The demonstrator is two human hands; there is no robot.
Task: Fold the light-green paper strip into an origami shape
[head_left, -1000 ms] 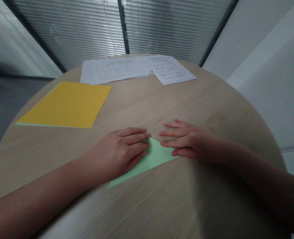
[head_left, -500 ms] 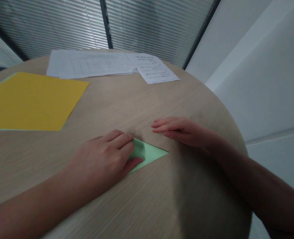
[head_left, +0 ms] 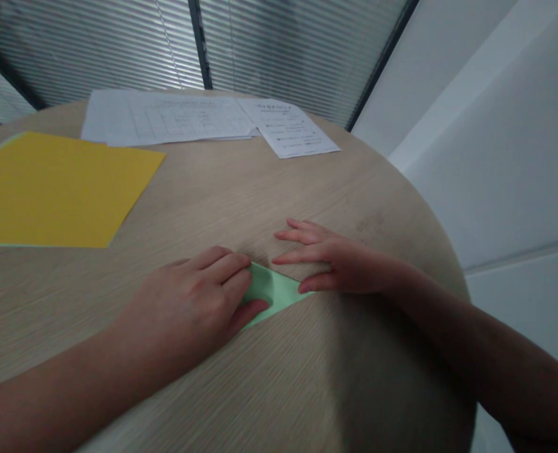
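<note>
A light green sheet of paper [head_left: 281,290], folded to a narrow point, lies on the wooden table with its tip to the right. My left hand [head_left: 203,292] is closed over its left part, fingers bent and thumb along the near edge, so much of the paper is hidden. At the pointed end is my right hand [head_left: 330,255], open with the fingers spread. Its thumb covers part of the tip; whether it touches the paper I cannot tell. Its other fingers are over the table just beyond the far edge.
Yellow paper [head_left: 61,192] with a pale green edge beneath it lies on the left of the round table [head_left: 222,201]. Printed white sheets [head_left: 165,119] lie at the back, another printed page [head_left: 300,129] beside them. Window blinds [head_left: 288,50] and a white wall [head_left: 505,157] stand behind.
My right hand has come down and slightly left to the green paper's tip, and its fingers have spread. My left hand stays in place on the paper.
</note>
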